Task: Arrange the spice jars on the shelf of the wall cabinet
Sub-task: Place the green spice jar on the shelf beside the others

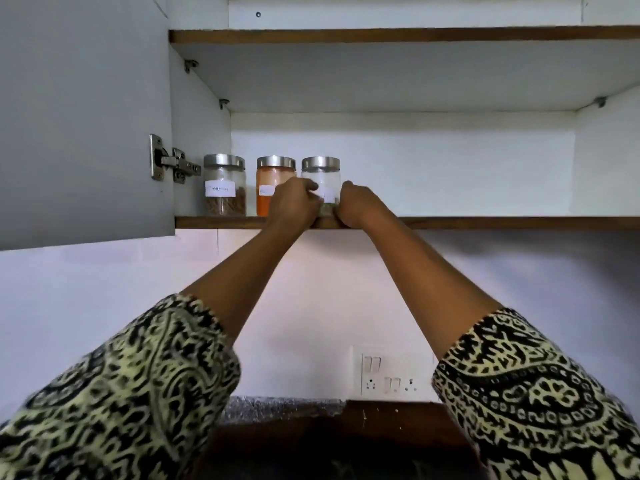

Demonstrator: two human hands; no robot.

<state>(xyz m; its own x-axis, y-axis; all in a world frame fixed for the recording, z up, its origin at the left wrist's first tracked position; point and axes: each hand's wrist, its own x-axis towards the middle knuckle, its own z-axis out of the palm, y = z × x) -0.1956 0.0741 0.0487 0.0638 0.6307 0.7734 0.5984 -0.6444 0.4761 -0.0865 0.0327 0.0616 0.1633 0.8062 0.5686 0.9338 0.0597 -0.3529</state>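
Observation:
Three glass spice jars with steel lids stand in a row at the left end of the lower shelf (pixel 485 222). The left jar (pixel 224 185) holds brown spice and has a white label. An orange powder fills the middle jar (pixel 272 181). The right jar (pixel 321 174) is mostly clear with a little greenish spice at the bottom. My left hand (pixel 294 204) grips this right jar from its left side, partly covering the orange jar. My right hand (pixel 356 206) grips the same jar from its right side. Both hands hide its lower half.
The grey cabinet door (pixel 83 116) stands open at the left on its hinge (pixel 173 162). An upper shelf (pixel 415 34) runs above. To the right of the jars the lower shelf is bare. A switch panel (pixel 388 374) sits on the wall below, above a dark counter (pixel 329 431).

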